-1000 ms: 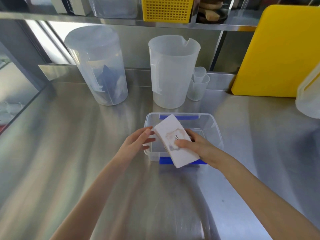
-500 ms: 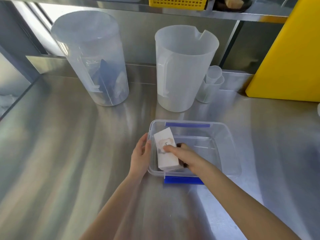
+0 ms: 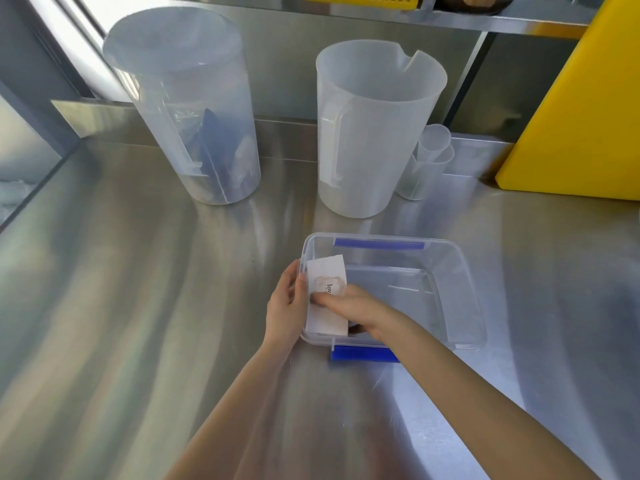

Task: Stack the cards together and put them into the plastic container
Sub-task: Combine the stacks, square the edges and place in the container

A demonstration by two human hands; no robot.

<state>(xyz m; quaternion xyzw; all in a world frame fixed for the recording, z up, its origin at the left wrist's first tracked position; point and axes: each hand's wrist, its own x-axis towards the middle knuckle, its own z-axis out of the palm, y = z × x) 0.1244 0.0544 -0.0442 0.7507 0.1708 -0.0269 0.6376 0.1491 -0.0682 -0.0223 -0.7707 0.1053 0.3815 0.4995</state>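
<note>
A white stack of cards (image 3: 325, 277) with a faint printed ring and dark lettering lies inside the clear plastic container (image 3: 460, 299) against its left wall. The container has blue clips on its near and far rims. My right hand (image 3: 353, 306) reaches down into it with thumb and fingers closed on the stack. My left hand (image 3: 285, 306) rests against the outside of the left wall, fingers together and flat on the plastic.
Two tall translucent jugs (image 3: 187, 109) (image 3: 374, 133) stand behind the container, with small nested cups (image 3: 427, 161) beside the right one. A yellow cutting board (image 3: 581, 109) leans at the back right. A steel shelf runs overhead. Steel counter (image 3: 104, 306) extends to the left.
The card stack went from above the container's near rim down into it, against the left wall. My left hand slid onto the outer wall. The view moved closer.
</note>
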